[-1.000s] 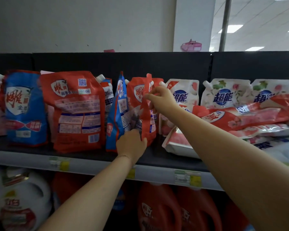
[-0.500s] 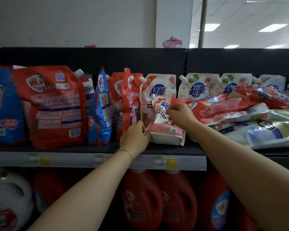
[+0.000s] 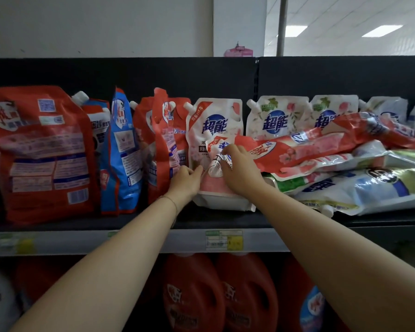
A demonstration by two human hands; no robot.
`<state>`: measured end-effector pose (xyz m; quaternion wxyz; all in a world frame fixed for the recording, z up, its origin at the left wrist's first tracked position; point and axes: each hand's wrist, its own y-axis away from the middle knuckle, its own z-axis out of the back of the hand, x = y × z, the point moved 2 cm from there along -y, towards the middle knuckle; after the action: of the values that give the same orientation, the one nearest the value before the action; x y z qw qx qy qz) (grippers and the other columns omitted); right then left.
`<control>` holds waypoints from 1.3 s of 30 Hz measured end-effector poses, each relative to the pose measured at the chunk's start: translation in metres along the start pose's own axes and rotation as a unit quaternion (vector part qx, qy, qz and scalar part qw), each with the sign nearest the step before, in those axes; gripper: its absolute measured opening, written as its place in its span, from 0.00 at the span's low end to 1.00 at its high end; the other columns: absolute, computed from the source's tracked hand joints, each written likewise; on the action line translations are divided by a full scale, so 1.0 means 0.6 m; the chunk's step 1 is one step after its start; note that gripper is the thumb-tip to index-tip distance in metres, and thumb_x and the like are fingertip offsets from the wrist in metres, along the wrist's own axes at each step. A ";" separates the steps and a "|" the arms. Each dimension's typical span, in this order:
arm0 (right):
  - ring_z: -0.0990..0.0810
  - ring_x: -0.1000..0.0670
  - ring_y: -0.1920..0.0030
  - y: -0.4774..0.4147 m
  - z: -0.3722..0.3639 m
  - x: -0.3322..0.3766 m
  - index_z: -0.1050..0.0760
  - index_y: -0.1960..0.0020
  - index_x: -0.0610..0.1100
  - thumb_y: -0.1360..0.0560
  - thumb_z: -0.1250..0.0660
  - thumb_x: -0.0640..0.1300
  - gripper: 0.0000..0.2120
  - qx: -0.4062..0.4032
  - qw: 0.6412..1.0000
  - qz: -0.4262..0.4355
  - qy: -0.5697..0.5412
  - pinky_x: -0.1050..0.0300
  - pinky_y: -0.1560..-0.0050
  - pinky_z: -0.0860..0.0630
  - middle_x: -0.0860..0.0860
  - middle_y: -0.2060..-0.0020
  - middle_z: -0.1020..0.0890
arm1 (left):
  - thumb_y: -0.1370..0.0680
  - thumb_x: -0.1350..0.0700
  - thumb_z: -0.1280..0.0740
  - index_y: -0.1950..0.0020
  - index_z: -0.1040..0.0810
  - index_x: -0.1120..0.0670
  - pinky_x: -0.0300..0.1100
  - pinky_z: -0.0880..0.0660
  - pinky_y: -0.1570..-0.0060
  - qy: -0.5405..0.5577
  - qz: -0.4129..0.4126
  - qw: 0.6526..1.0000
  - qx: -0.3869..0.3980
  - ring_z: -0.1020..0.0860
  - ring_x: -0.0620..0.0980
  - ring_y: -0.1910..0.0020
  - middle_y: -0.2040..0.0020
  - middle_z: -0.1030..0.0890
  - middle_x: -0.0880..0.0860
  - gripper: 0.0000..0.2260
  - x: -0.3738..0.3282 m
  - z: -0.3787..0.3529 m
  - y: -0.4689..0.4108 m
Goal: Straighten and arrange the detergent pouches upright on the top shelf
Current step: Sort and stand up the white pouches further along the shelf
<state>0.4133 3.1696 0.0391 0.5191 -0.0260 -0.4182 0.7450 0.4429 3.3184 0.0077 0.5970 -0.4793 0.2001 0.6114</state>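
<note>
Low down and close, red jugs (image 3: 194,295) sit under the top shelf (image 3: 261,242), which has a yellow price tag (image 3: 223,240) on its front edge. On that shelf both hands are on a small pink pouch (image 3: 216,188) near the front - the left hand (image 3: 186,182) pinches its left side and the right hand (image 3: 240,168) squeezes its crumpled, bent-over top. Just behind it a white pouch (image 3: 215,121) stands up straight, red pouches (image 3: 38,152) and a blue pouch (image 3: 122,152) stand to the left, and to the right a pile of pouches (image 3: 333,161) lies flat against more standing ones at the back.
</note>
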 end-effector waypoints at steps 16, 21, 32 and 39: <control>0.53 0.43 0.23 0.012 -0.063 -0.036 0.63 0.22 0.52 0.17 0.57 0.54 0.26 0.094 0.988 0.029 0.120 0.47 0.27 0.52 0.42 0.23 0.50 | 0.31 0.31 0.36 0.36 0.23 0.49 0.50 0.33 0.31 0.266 0.060 0.949 0.160 0.25 0.51 0.36 0.38 0.21 0.52 0.31 -0.009 -0.057 -0.036; 0.51 0.43 0.23 0.018 -0.070 -0.036 0.65 0.23 0.52 0.17 0.58 0.54 0.27 0.078 0.987 0.032 0.136 0.47 0.26 0.51 0.42 0.23 0.48 | 0.20 0.42 0.42 0.44 0.21 0.49 0.45 0.22 0.47 0.311 0.024 0.919 0.240 0.18 0.49 0.48 0.50 0.15 0.51 0.15 -0.027 -0.042 -0.009; 0.45 0.49 0.24 0.041 -0.061 -0.034 0.53 0.21 0.46 0.18 0.54 0.55 0.28 0.030 0.996 0.043 0.071 0.52 0.27 0.51 0.48 0.23 0.42 | 0.29 0.46 0.28 0.38 0.22 0.55 0.51 0.24 0.42 0.333 0.079 0.887 0.309 0.20 0.56 0.43 0.43 0.19 0.59 0.22 -0.018 -0.038 -0.002; 0.26 0.47 0.42 0.049 -0.047 -0.038 0.30 0.39 0.47 0.22 0.42 0.55 0.16 -0.013 0.999 0.004 -0.029 0.49 0.44 0.29 0.51 0.44 0.21 | 0.35 0.56 0.23 0.43 0.19 0.60 0.53 0.23 0.44 0.320 0.077 0.910 0.250 0.19 0.59 0.48 0.46 0.18 0.62 0.22 -0.001 -0.028 -0.019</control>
<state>0.4152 3.1653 -0.0073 0.5034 -0.0123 -0.4424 0.7421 0.4591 3.3069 0.0042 0.5525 -0.4674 0.5633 0.3987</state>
